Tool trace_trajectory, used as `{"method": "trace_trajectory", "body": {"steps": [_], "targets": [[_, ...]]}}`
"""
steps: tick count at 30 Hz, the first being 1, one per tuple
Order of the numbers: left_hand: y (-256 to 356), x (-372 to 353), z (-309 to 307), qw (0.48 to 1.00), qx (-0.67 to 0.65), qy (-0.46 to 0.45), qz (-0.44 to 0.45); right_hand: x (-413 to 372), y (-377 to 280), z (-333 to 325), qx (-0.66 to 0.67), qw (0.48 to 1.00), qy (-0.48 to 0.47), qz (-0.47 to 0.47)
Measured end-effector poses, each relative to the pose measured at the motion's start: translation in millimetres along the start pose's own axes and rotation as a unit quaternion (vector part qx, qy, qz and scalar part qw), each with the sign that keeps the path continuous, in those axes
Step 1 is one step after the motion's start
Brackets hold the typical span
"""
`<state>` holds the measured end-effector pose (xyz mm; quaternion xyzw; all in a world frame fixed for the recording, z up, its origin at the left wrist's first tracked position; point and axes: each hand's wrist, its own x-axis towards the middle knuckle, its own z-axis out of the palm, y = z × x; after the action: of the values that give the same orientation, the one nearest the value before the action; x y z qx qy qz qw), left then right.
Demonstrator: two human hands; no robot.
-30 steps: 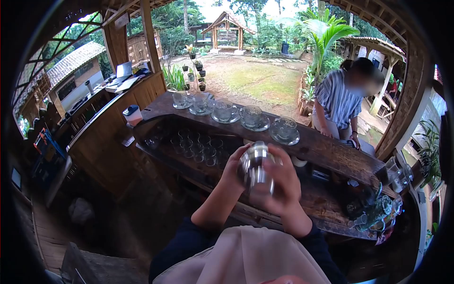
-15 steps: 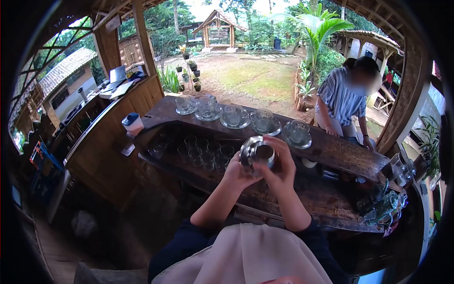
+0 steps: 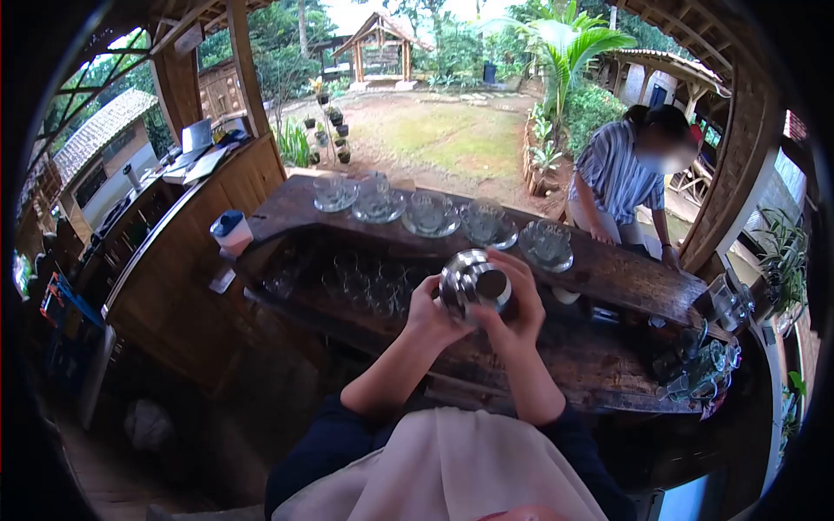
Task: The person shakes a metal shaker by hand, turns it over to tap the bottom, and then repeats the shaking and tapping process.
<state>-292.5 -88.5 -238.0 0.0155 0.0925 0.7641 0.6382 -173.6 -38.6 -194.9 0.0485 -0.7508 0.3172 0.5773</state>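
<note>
A shiny, rounded metal container [image 3: 465, 276] is held up in front of me over the dark wooden counter, its dark round end tilted toward me. My left hand [image 3: 436, 314] wraps its left side, thumb up along the metal. From the right, my right hand [image 3: 519, 308] grips it, fingers curled over the far side and thumb underneath. Just beyond stands a row of glass cups on glass saucers, with one cup [image 3: 485, 219] right behind the container. Several drinking glasses [image 3: 375, 286] sit on the lower level, left of my hands.
The wooden counter [image 3: 643, 300] curves across in front of me. A plastic tub with a dark blue lid [image 3: 232, 231] stands at its left end. More glassware [image 3: 708, 369] and a glass jar [image 3: 728, 300] are at the right. Across the counter a person [image 3: 618, 182] leans over it.
The metal container has turned in my hands; its end now looks darker and rounder. My view has shifted slightly right. The person across the counter still leans over it.
</note>
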Motion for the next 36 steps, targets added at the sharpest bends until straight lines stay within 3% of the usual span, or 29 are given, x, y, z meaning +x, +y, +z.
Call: {"method": "trace_trajectory", "body": {"steps": [2, 3, 4, 5, 6, 7, 8, 10, 11, 12, 13, 15, 17, 18, 19, 20, 21, 22, 23, 25, 26, 27, 29, 30, 31, 33, 34, 35, 36], "targets": [[23, -7, 9, 0.996, 0.047, -0.063, -0.049, 7, -26, 0, 0.021, 0.994, 0.057, -0.095], [30, -13, 12, 0.985, 0.085, -0.115, -0.096, -19, -32, -13, 0.000, 0.998, -0.031, -0.048], [28, -26, 32, 0.968, 0.190, -0.159, -0.034, -11, -59, -14, -0.025, 0.985, -0.047, -0.166], [25, -39, 42, 0.951, 0.178, -0.251, -0.007, -9, -77, 17, 0.099, 0.945, 0.118, -0.289], [20, -33, 44, 0.905, 0.164, -0.392, 0.037, -9, -76, 10, 0.118, 0.909, 0.060, -0.396], [16, -27, 46, 0.836, 0.147, -0.523, 0.079, -9, -73, 7, 0.121, 0.908, 0.060, -0.397], [18, -27, 37, 0.866, 0.122, -0.482, 0.061, -12, -69, 7, 0.105, 0.920, 0.019, -0.376], [21, -35, 27, 0.964, 0.121, -0.236, -0.015, -8, -49, -8, 0.026, 0.958, -0.126, -0.256], [26, -15, 8, 0.984, 0.087, -0.138, -0.071, -14, -23, 8, -0.028, 0.984, -0.058, -0.166], [33, 13, -21, 0.972, 0.024, -0.201, -0.121, -6, -4, 20, 0.037, 0.981, -0.019, -0.188], [13, 3, -20, 0.990, 0.046, -0.110, 0.075, -9, 12, 22, -0.008, 0.999, -0.030, -0.029], [12, 0, -10, 0.991, 0.020, -0.130, 0.002, -4, 9, 24, 0.029, 0.996, 0.047, 0.069], [14, 4, -17, 0.963, 0.202, -0.158, 0.079, 2, -16, 12, 0.009, 0.997, 0.013, -0.076], [25, -15, 9, 0.972, 0.030, -0.185, -0.144, 2, -38, 5, -0.011, 0.986, -0.019, -0.167], [16, -42, 35, 0.974, 0.070, -0.178, -0.125, -1, -64, -5, 0.034, 0.994, -0.068, -0.075], [10, -53, 49, 0.954, 0.151, -0.257, -0.003, 0, -71, 1, 0.035, 0.944, -0.027, -0.326], [6, -59, 55, 0.908, 0.228, -0.330, 0.120, -7, -78, 7, 0.093, 0.926, 0.005, -0.366], [3, -60, 50, 0.864, 0.270, -0.390, 0.168, -5, -73, 14, 0.088, 0.893, 0.042, -0.440], [-1, -56, 48, 0.865, 0.269, -0.390, 0.165, -4, -64, 18, 0.083, 0.852, 0.080, -0.511], [-8, -45, 39, 0.951, 0.196, -0.212, 0.105, -10, -53, 6, -0.020, 0.920, 0.015, -0.392], [5, -30, 30, 0.964, 0.059, -0.229, -0.123, -13, -35, 3, -0.027, 0.955, -0.021, -0.294], [10, -4, -2, 0.985, 0.072, -0.130, -0.092, -14, -14, 4, -0.034, 0.979, -0.057, -0.194], [-3, -4, -9, 0.994, 0.069, -0.049, 0.074, -8, 0, 21, 0.047, 0.998, 0.029, 0.044], [-2, -5, -7, 0.997, 0.006, -0.064, 0.041, -5, -5, 24, 0.078, 0.988, 0.070, 0.113], [2, -4, -3, 0.996, 0.009, -0.071, 0.045, 2, -12, 17, 0.080, 0.989, 0.069, 0.105], [2, -24, 3, 0.984, 0.060, -0.152, 0.074, 9, -47, 1, 0.055, 0.995, -0.063, -0.057], [12, -44, 30, 0.991, 0.042, -0.089, -0.087, -1, -69, -10, 0.062, 0.991, -0.113, -0.043], [-2, -75, 68, 0.987, 0.084, -0.140, 0.004, -10, -83, -18, 0.068, 0.984, -0.165, -0.032], [-9, -82, 70, 0.979, 0.097, -0.155, 0.084, -10, -77, -8, 0.056, 0.962, -0.102, -0.247]]}}
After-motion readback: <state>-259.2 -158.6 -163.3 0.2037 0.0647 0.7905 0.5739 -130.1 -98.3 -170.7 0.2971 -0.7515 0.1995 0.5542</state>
